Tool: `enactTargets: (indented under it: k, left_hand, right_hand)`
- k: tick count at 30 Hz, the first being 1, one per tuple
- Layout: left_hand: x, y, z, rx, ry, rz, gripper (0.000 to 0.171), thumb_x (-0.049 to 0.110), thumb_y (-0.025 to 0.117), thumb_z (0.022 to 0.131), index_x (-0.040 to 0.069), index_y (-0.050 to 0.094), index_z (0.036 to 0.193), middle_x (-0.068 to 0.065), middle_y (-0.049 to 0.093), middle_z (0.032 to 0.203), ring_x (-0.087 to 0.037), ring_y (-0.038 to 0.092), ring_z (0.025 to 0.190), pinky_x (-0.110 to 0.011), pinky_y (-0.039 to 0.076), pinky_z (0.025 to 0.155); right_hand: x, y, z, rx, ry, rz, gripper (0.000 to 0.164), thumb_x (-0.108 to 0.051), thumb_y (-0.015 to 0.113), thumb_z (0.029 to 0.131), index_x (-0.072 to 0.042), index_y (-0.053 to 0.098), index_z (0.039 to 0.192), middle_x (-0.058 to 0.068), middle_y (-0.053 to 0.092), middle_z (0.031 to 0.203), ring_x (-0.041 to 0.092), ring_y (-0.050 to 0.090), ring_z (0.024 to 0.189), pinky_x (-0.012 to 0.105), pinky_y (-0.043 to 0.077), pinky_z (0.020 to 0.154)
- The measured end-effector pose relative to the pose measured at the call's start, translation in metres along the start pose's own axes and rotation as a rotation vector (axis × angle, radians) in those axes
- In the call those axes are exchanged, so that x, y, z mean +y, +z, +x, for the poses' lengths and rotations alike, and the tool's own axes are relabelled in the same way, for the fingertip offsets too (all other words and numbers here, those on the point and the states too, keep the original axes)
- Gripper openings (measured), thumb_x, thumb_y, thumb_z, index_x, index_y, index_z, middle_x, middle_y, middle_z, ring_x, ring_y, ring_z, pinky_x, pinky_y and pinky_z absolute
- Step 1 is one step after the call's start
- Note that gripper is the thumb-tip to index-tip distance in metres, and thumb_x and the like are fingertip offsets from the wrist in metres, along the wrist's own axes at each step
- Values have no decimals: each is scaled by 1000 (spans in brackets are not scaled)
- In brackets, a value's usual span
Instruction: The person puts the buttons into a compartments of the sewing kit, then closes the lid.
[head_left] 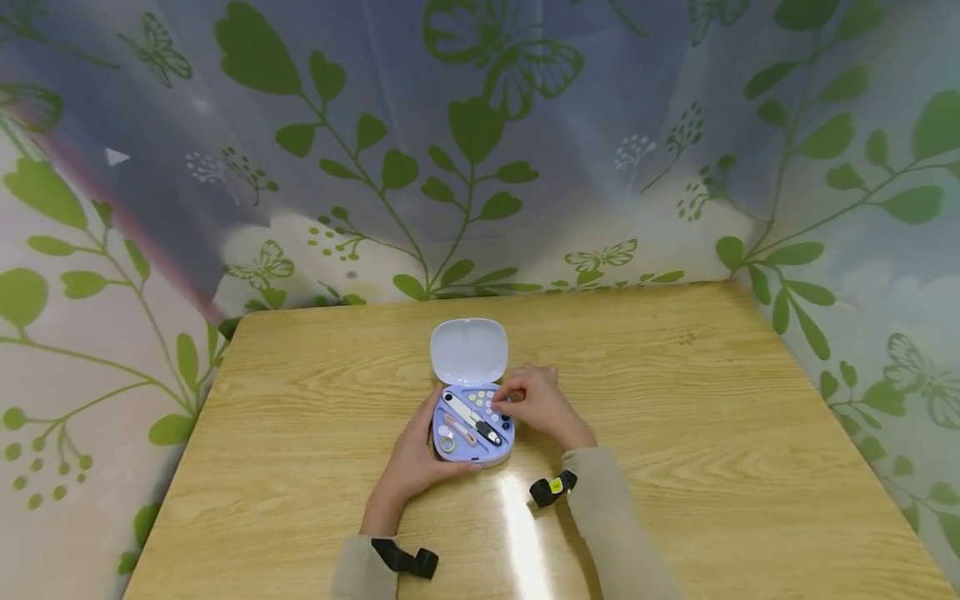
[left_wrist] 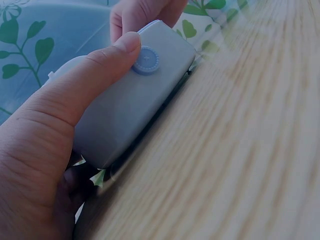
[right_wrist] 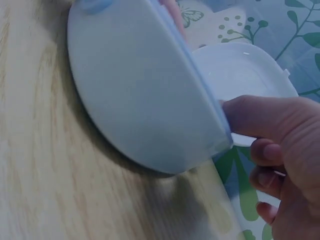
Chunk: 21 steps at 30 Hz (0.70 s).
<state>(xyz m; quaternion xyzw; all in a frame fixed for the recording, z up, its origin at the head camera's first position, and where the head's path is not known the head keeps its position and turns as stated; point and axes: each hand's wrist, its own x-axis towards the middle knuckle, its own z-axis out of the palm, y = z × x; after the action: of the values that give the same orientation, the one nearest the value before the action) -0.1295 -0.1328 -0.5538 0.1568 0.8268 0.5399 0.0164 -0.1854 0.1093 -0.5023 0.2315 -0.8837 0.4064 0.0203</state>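
Observation:
A light-blue sewing kit box (head_left: pixel 467 457) sits on the table with its white lid (head_left: pixel 469 352) raised at the back. My left hand (head_left: pixel 411 467) holds the box, fingers along its left side and thumb at the front, beside a round blue catch (left_wrist: pixel 147 61). Over the right compartment, my right hand (head_left: pixel 542 407) reaches in among small pale buttons (head_left: pixel 482 396); its fingertips are behind the wall in the right wrist view, so whether they pinch anything is hidden. Across the middle lies a white-and-black tool like thread snips (head_left: pixel 472 418). A slim pink tool (head_left: pixel 460 429) lies beside it.
A round silvery item (head_left: pixel 447 443) lies in the box's left front corner, and dark round pieces (head_left: pixel 506 425) at its right edge. The wood-grain table (head_left: pixel 675 433) extends on both sides. A leaf-patterned curtain (head_left: pixel 360 167) hangs behind it.

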Motion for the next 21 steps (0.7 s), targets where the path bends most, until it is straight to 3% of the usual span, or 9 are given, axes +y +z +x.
enactTargets:
  k: [7,21]
  left_hand:
    - [-2,1,1,-7,-8,0,132,49,95,57,30,16,160,4,28,160,-20,30,144,-46,25,117]
    - [-1,1,3,-15,-4,1,132,49,95,57,28,15,160,3,28,160,-21,30,145,-46,25,117]
  right_hand:
    - [-8,-1,0,-6,86,-32,8,-16,86,76,-18,79,77,-7,47,62,12,42,70,44,23,84]
    - [-9,4,-1,31,127,-7,7,-13,83,77,-17,78,77,1,53,69,15,45,74,48,22,86]
